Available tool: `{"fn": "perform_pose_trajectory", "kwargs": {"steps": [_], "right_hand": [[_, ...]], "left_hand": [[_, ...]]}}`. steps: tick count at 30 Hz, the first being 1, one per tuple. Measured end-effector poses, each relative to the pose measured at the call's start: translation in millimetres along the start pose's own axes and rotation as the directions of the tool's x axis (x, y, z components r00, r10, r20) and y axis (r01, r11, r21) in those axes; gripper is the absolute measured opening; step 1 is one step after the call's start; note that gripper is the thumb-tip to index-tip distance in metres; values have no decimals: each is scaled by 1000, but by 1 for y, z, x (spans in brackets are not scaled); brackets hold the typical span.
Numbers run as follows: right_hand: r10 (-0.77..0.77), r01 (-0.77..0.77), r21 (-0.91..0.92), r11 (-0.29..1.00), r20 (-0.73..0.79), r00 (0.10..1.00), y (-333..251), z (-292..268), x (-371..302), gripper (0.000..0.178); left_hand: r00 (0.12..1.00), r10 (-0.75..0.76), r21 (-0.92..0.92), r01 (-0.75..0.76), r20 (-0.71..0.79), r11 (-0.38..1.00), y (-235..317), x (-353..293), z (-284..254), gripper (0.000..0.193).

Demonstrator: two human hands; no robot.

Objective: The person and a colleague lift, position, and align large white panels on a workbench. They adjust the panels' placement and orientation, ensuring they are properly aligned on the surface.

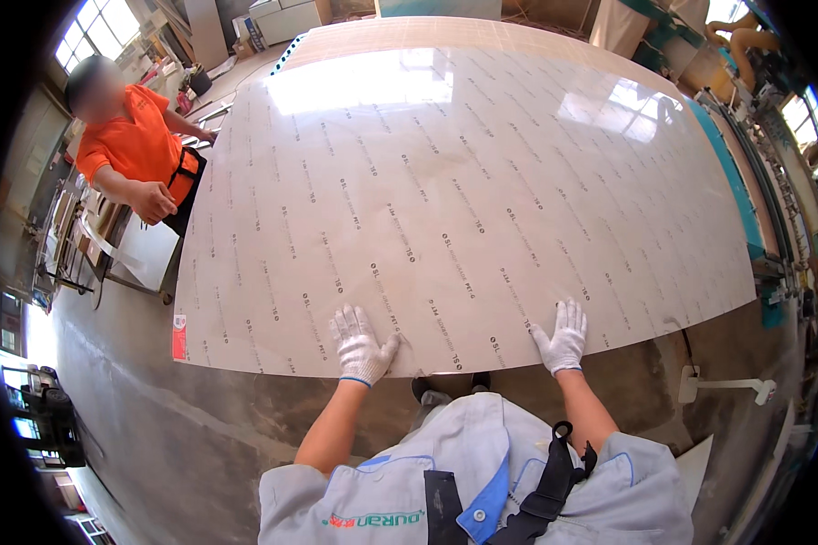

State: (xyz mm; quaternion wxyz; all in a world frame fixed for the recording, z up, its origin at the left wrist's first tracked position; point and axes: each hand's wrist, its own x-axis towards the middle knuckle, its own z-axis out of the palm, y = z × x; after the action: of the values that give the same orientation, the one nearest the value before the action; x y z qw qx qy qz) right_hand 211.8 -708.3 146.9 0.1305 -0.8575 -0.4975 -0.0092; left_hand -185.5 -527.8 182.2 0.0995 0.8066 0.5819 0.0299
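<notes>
A large pale sheet (364, 227) with a glossy, printed protective film spreads out in front of me, its near edge close to my body. Both of my hands wear white knit gloves. Flat on the sheet near that edge lies my left hand (359, 347), fingers up and thumb out to the right. My right hand (562, 341) rests the same way farther right, palm down with fingers extended. Neither hand grips anything. A red and white label (180, 338) is stuck at the sheet's near left corner.
A person in an orange shirt (136, 136) stands at the sheet's left side. Machine rails (745, 173) with a teal edge run along the right. A white metal bracket (732, 388) stands near the right corner. A light wood-coloured board (482, 34) shows beyond the sheet's far edge.
</notes>
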Motion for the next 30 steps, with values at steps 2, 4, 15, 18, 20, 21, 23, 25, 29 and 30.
{"fn": "perform_pose_trajectory", "kwargs": {"steps": [2, 4, 15, 18, 20, 21, 23, 25, 29, 30], "right_hand": [[-7, 7, 3, 1000, -12, 1000, 0, 2, 0, 93], [6, -6, 20, 1000, -10, 1000, -3, 0, 3, 92], [-19, 20, 21, 1000, -32, 999, -2, 0, 2, 91], [-25, 26, 41, 999, -39, 999, -4, -4, 4, 89], [-33, 36, 56, 998, -62, 998, -5, -4, 4, 88], [-35, 40, 63, 997, -71, 997, -4, -4, 3, 88], [-36, 41, 63, 997, -74, 997, -1, -1, 2, 87], [-33, 38, 66, 997, -71, 997, -1, -2, 3, 87], [-30, 34, 70, 997, -59, 998, -4, -6, 3, 86], [-36, 40, 73, 997, -59, 998, -5, -6, 5, 86]], "left_hand": [[1000, 12, -9, -12, -19, 1000, 0, 0, -2, 104], [997, 41, -25, -43, -69, 999, 2, 6, -3, 104], [995, 15, 31, -12, -100, 999, 2, 5, 2, 101], [995, 6, 35, -3, -95, 999, 2, 3, 2, 102], [996, 2, 38, 1, -92, 999, 2, 4, 2, 102], [996, 1, 39, 2, -86, 999, 3, 4, 1, 102], [997, -2, 39, 5, -74, 999, 4, 5, 1, 103], [998, -3, 36, 6, -61, 999, 5, 6, 4, 104], [997, 30, 13, -29, -65, 999, 12, 2, 19, 105], [997, 61, 22, -60, -57, 998, 14, -1, 20, 105]]}}
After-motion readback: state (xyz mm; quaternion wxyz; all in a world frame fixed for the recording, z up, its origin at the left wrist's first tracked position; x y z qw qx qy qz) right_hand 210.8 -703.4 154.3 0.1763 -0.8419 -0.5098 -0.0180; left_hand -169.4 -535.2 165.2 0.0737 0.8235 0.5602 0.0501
